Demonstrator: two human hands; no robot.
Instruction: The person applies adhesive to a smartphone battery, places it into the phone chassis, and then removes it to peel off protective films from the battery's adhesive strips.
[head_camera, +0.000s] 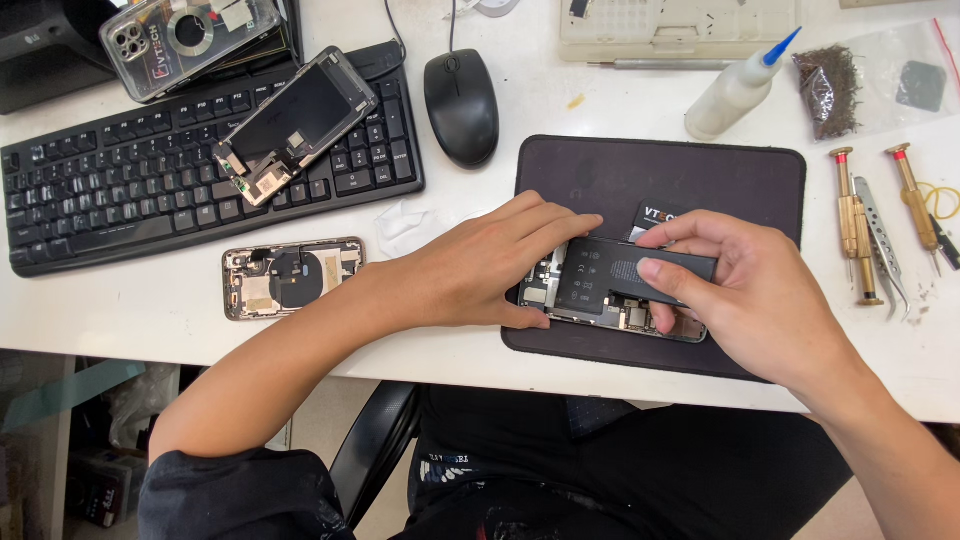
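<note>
An opened phone body (560, 300) lies on a dark work mat (700, 170) near the table's front edge. A black battery (610, 275) sits tilted over it. My left hand (480, 265) presses on the phone's left end, fingers reaching over the battery's top corner. My right hand (750, 290) pinches the battery's right end between thumb and fingers. Part of the phone is hidden under both hands.
A second opened phone frame (290, 277) lies left of the mat. A detached screen (295, 125) rests on a black keyboard (120, 190). A mouse (461, 105), a glue bottle (740, 85), brass screwdrivers (853, 220), tweezers (885, 250) and a clear phone case (190, 40) surround the mat.
</note>
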